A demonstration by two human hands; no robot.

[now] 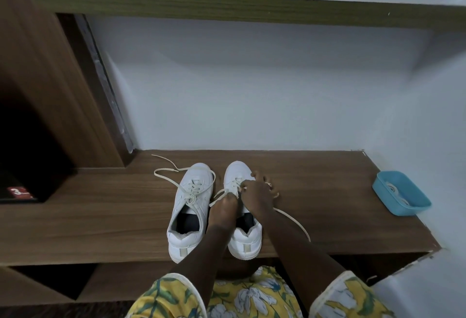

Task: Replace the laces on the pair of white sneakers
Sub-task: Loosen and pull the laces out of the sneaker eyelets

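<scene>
Wooden shelf (100, 217): sneakers side by side. Left-hand sneaker (191, 206) untied, trailing lace (161, 174) threaded. Right-hand sneaker (245, 242): left hand (223, 208) pinches its lace (292, 219) at the tongue; right hand (257, 193) seems to pinch it at the eyelets. Blue tray (385, 200) well apart, probably new laces. Early: unlacing barely begun.

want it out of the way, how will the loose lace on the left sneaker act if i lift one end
The lace would probably hang limp, since it lies in slack loops on the wooden shelf. It is threaded through the left sneaker, so a firm pull might drag that shoe; it looks fairly light.
</scene>
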